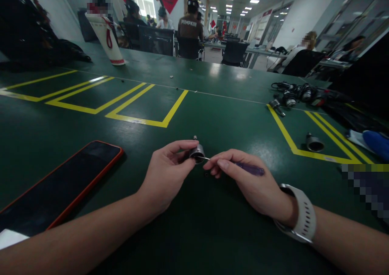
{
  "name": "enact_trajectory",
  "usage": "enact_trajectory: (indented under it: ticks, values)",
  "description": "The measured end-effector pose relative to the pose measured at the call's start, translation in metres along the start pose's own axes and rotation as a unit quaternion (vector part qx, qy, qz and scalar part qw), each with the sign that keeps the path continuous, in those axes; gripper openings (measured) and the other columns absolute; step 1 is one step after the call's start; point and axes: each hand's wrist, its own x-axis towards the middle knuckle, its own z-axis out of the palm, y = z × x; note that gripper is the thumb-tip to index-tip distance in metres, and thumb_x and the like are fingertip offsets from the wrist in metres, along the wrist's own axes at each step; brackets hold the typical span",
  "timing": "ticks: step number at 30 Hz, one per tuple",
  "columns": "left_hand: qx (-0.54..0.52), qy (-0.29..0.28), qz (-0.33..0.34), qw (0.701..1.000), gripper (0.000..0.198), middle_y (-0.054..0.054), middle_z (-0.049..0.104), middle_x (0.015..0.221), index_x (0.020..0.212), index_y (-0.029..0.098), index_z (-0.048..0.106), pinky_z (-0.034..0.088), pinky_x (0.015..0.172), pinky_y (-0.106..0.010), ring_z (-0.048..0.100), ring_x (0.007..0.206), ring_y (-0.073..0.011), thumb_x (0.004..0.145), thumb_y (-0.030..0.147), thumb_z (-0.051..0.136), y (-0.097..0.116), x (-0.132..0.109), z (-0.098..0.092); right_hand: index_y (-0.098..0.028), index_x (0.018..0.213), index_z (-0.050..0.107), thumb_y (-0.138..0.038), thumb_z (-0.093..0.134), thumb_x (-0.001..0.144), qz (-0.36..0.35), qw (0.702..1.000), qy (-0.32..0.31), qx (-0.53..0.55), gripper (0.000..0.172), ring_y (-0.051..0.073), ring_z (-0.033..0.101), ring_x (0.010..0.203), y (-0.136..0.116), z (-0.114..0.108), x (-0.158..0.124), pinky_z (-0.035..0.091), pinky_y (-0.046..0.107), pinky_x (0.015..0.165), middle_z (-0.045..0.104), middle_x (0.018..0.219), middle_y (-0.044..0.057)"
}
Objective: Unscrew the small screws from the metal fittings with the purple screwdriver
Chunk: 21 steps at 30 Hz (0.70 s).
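Observation:
Between the thumb and fingers of my left hand (167, 171) is a small metal cup-shaped part (198, 151), its hollow end turned toward me and a thin stub at its far end. My right hand (243, 178) grips a screwdriver (251, 169) by its purple handle. The thin shaft points left, and its tip reaches the opening of the metal part. Whether the tip touches the inside is too small to tell. A tiny dark piece (207, 173) lies on the table just under my right fingertips.
A phone with an orange edge (73, 182) lies at left on the green table (219, 105). At right, a similar metal cup (315, 143) sits inside yellow tape, with several dark metal parts and cables (290, 96) behind. A tall white cup (109, 44) stands far left. People sit beyond.

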Motion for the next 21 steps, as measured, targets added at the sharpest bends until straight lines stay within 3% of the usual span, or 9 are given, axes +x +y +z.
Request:
enact_trajectory:
  ticks: [8, 21]
  values:
    - [-0.003, -0.012, 0.023, 1.0, 0.025, 0.0, 0.072, 0.099, 0.089, 0.018, 0.07, 0.052, 0.086, -0.026, 0.066, 0.091, -0.0134, 0.065, 0.008, 0.069, -0.005, 0.0, -0.002, -0.016, 0.093, 0.066, -0.018, 0.051, 0.088, -0.073, 0.982, 0.023, -0.17, 0.016, 0.014, 0.062, 0.081, -0.015, 0.007, -0.006, 0.05, 0.027, 0.071, 0.068, 0.091, 0.005]
    - [0.045, -0.016, 0.054, 0.997, 0.023, -0.002, 0.071, 0.102, 0.086, 0.017, 0.07, 0.051, 0.089, -0.026, 0.065, 0.097, -0.0145, 0.067, 0.005, 0.066, -0.007, 0.0, -0.003, -0.016, 0.09, 0.067, -0.021, 0.053, 0.088, -0.014, 0.995, 0.001, -0.1, 0.015, 0.013, 0.063, 0.08, -0.011, 0.003, -0.002, 0.052, 0.026, 0.072, 0.069, 0.088, 0.005]
